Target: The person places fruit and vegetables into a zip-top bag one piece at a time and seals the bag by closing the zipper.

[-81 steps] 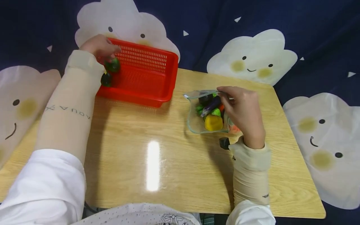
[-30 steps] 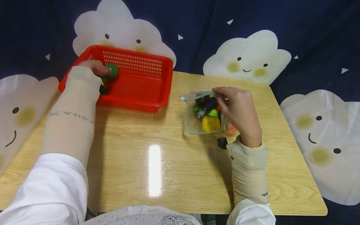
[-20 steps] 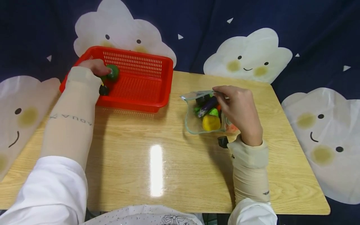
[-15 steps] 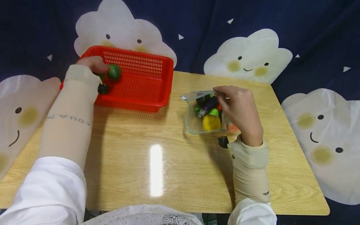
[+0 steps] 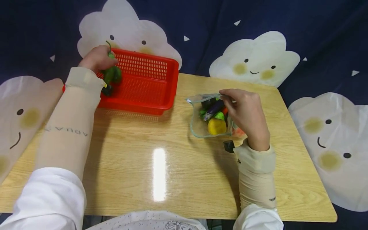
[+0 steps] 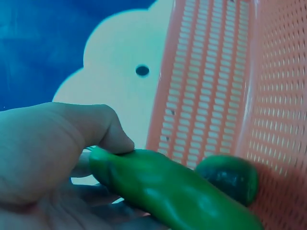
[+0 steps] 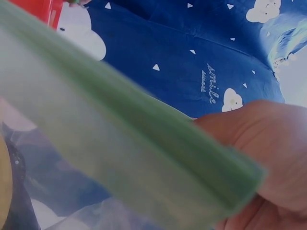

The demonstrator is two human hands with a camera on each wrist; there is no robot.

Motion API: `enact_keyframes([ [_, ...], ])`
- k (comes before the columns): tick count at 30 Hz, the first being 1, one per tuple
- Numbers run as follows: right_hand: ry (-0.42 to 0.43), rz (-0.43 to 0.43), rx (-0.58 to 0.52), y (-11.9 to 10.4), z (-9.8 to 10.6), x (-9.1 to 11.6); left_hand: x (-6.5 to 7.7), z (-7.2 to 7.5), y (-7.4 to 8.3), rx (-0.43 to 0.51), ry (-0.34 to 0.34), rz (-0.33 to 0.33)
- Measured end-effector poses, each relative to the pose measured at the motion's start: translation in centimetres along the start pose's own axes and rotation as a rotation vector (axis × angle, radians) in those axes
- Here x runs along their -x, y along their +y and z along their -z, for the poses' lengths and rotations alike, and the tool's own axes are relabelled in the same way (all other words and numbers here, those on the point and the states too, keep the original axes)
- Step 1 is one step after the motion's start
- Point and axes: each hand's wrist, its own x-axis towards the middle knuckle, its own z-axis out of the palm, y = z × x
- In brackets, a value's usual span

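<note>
My left hand point(image 5: 99, 59) is at the left end of the red basket point(image 5: 143, 103), gripping a long green pepper point(image 6: 168, 191) near its stem end. The pepper hangs down over the basket, its thin curved stem sticking up past the fingers. A round dark green vegetable point(image 5: 117, 75) lies in the basket beside it, and a dark one point(image 5: 107, 90) sits closer to the front wall. On the right, my right hand point(image 5: 247, 110) pinches the top edge of a clear zip bag point(image 5: 196, 126). Inside the bag are an eggplant point(image 5: 214, 109), a yellow piece point(image 5: 217, 126) and several other vegetables.
The wooden table point(image 5: 129, 166) carries the basket at the back left and the bag right of centre. A small black block point(image 5: 229, 146) shows beside the right wrist. A dark blue cloth with clouds point(image 5: 256, 60) hangs behind the table.
My left hand has risen from inside the basket, lifting the green pepper, while the round green vegetable stays behind. My right hand keeps its pinch on the bag.
</note>
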Motion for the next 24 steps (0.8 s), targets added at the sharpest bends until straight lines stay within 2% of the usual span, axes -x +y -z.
enact_keyframes([
  [5, -0.001, 0.000, -0.001, -0.1, -0.1, 0.0, 0.7, -1.0, 0.9, 0.030, 0.101, -0.041],
  [10, -0.010, 0.004, 0.011, 0.0, 0.1, 0.0, 1.5, -2.9, 3.0, 0.089, 0.208, -0.088],
  [12, -0.013, 0.007, 0.011, 0.0, 0.1, 0.0, 1.8, -3.8, 4.1, 0.129, 0.256, -0.150],
  [17, -0.008, 0.002, 0.012, 0.1, 0.3, 0.2, 2.5, -6.0, 6.5, 0.213, 0.313, -0.283],
  [24, -0.010, -0.002, 0.022, 0.1, 0.4, 0.4, 3.5, -8.6, 7.9, 0.212, 0.362, -0.432],
])
